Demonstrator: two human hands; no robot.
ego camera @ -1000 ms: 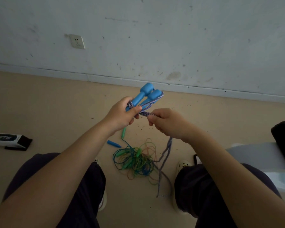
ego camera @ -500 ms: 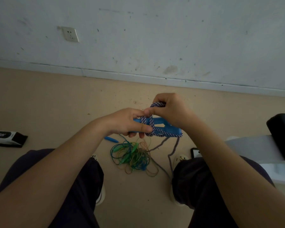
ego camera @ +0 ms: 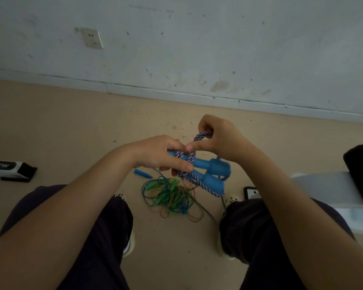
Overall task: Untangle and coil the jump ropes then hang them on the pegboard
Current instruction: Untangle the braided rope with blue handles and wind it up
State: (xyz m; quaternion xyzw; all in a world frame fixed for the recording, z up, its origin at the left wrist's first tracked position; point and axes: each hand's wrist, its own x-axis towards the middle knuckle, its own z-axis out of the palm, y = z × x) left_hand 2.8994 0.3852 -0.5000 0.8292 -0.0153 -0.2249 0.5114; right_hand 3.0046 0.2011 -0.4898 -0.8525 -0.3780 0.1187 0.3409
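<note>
Head view: left hand grips the two blue handles side by side, keeping them paired as a core for the wrap. Right hand pinches a loop of the striped rope just above the handles, likely to lay the next turn over the ones already around them. Rope tail drops to the floor between the knees. Tangle of thin green and yellow ropes lies on the floor below, untouched. No pegboard in view.
</note>
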